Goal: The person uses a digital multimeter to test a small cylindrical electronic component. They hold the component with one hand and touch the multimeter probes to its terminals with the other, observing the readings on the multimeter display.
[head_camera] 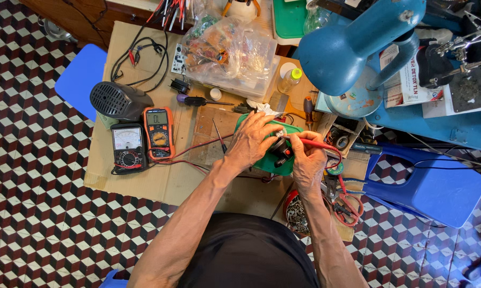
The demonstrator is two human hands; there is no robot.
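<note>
My left hand [253, 140] rests on a green housing [270, 164] and steadies a small black round part [281, 151] on it. My right hand [308, 160] pinches a red test probe [318, 143], its tip touching the black part near my left fingers. The probe's red lead runs left across the cardboard to an orange digital multimeter [159, 132]. A black analogue meter [128, 147] lies beside that multimeter.
A cardboard sheet [144, 176] covers the low work surface on the patterned tile floor. A black speaker-like unit [119, 100], a screwdriver [198, 101], bags of parts [230, 50], a blue desk lamp [352, 48], blue stools [427, 184] and a tin of screws [296, 213] surround it.
</note>
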